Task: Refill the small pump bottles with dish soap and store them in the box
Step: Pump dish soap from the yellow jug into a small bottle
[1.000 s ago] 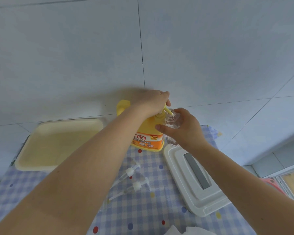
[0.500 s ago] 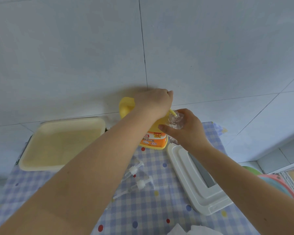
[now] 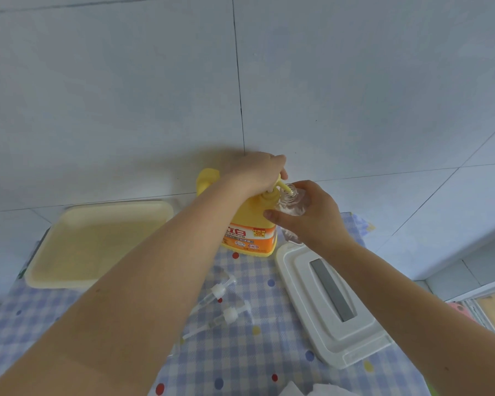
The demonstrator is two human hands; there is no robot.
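A big yellow dish soap jug (image 3: 250, 230) with an orange label stands at the back of the table. My left hand (image 3: 257, 171) rests on top of its pump head, fingers curled over it. My right hand (image 3: 309, 217) grips a small clear bottle (image 3: 290, 201), tilted, its open neck under the yellow spout. Two loose white pump heads (image 3: 219, 290) (image 3: 232, 314) with clear tubes lie on the checked cloth in front of the jug.
A cream tray (image 3: 97, 241) sits at the left. A white box lid with a grey strip (image 3: 330, 301) lies at the right. White tissue (image 3: 306, 391) shows at the bottom edge. A tiled wall rises behind the table.
The view shifted slightly. My left hand stays on the pump head and my right hand keeps the small bottle at the spout; the pump seems a little higher than before.
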